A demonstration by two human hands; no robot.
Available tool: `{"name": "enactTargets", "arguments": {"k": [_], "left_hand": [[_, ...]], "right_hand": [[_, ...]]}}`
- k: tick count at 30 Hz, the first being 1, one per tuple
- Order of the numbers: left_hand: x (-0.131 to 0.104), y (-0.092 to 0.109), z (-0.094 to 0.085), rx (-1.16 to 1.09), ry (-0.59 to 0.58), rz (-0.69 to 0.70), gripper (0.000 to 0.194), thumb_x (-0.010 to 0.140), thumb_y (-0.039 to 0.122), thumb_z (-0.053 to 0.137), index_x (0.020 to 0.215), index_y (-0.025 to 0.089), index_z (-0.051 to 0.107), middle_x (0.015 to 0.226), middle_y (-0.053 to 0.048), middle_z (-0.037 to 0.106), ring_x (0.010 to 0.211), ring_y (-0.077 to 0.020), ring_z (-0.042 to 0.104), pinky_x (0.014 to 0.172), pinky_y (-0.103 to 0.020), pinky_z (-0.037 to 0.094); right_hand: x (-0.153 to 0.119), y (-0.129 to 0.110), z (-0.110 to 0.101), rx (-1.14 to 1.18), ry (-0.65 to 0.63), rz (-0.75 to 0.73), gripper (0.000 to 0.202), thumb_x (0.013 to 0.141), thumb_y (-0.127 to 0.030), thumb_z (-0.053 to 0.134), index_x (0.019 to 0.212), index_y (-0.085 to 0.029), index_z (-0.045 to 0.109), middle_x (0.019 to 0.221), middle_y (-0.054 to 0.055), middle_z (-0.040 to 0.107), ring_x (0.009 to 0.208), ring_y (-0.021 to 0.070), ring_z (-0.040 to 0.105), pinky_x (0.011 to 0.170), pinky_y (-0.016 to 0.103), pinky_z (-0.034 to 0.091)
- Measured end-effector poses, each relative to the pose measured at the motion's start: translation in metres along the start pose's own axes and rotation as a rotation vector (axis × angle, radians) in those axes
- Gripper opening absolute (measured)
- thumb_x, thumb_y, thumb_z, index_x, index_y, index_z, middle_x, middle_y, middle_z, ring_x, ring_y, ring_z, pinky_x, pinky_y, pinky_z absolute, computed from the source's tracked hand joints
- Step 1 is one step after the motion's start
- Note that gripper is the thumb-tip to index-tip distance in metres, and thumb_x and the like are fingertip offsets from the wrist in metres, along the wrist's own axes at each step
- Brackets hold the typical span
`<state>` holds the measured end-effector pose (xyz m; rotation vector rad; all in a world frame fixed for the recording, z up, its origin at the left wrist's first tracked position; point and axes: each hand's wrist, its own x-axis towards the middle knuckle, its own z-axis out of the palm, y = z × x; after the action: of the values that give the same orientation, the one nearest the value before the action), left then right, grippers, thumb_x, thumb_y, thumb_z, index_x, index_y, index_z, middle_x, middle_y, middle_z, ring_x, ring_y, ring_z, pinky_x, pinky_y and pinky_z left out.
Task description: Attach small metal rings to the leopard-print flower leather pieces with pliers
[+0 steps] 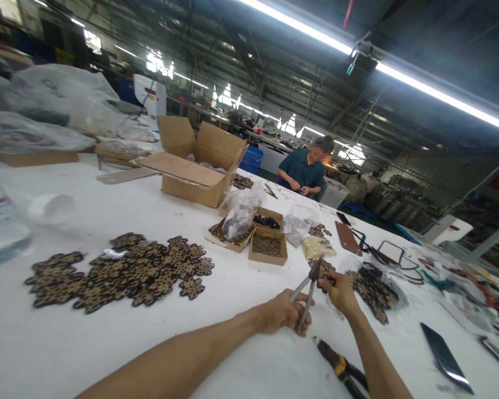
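Observation:
My left hand (283,313) is wrapped round the grey handles of a pair of pliers (315,274), whose dark jaws point up. Close by on the right, my right hand (340,292) pinches a leopard-print flower patch (324,268) at the plier jaws. Whether the jaws touch the patch I cannot tell. A large spread of similar flower patches (120,277) lies on the white table (216,343) to the left. More patches (372,293) sit in and around a clear bag right of my right hand. Below my hands lies a second pair of pliers (336,363) with black and yellow handles.
Small open boxes of brass-coloured studs (268,246) and black parts (266,221) stand ahead, beside a bag of pale pieces (318,247). Behind them is an open cardboard box (191,185). A phone (446,354) lies at right. A person (303,170) works across the table.

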<state>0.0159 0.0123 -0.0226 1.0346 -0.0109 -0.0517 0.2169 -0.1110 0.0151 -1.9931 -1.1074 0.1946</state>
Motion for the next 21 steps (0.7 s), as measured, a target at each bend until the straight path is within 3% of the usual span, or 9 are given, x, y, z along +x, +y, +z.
{"name": "enactTargets", "arguments": {"k": [5, 9, 15, 21], "left_hand": [[0.005, 0.000, 0.006, 0.068, 0.008, 0.023, 0.070, 0.042, 0.003, 0.052, 0.111, 0.013, 0.057, 0.081, -0.006, 0.067, 0.063, -0.0179, 0.061, 0.066, -0.037, 0.049], [0.009, 0.005, 0.010, 0.146, 0.014, 0.000, 0.073, 0.043, 0.003, 0.050, 0.115, 0.016, 0.056, 0.085, -0.004, 0.066, 0.069, -0.0174, 0.061, 0.068, -0.035, 0.047], [0.013, 0.007, 0.022, 0.219, 0.050, -0.024, 0.073, 0.042, 0.004, 0.050, 0.113, 0.017, 0.056, 0.084, -0.002, 0.066, 0.070, -0.0172, 0.059, 0.066, -0.032, 0.043], [0.007, 0.010, 0.035, 0.368, 0.118, -0.117, 0.079, 0.043, 0.005, 0.051, 0.120, 0.019, 0.054, 0.091, -0.003, 0.065, 0.077, -0.0175, 0.057, 0.068, -0.031, 0.042]], "right_hand": [[-0.016, 0.018, -0.034, 0.390, 0.312, 0.089, 0.053, 0.073, -0.061, 0.073, 0.100, -0.016, 0.072, 0.085, 0.006, 0.072, 0.068, 0.0196, 0.065, 0.061, 0.033, 0.056], [-0.021, 0.032, -0.037, 0.754, 0.460, 0.185, 0.051, 0.063, -0.053, 0.086, 0.097, -0.017, 0.073, 0.081, 0.003, 0.069, 0.065, 0.0177, 0.063, 0.057, 0.033, 0.058], [-0.031, 0.034, -0.045, 0.925, 0.449, 0.238, 0.047, 0.065, -0.044, 0.088, 0.102, -0.018, 0.073, 0.080, 0.002, 0.068, 0.062, 0.0173, 0.064, 0.053, 0.031, 0.057], [-0.044, 0.012, -0.058, 0.759, 0.366, 0.126, 0.044, 0.079, -0.048, 0.077, 0.109, -0.018, 0.069, 0.061, 0.000, 0.063, 0.043, 0.0132, 0.054, 0.042, 0.026, 0.043]]}}
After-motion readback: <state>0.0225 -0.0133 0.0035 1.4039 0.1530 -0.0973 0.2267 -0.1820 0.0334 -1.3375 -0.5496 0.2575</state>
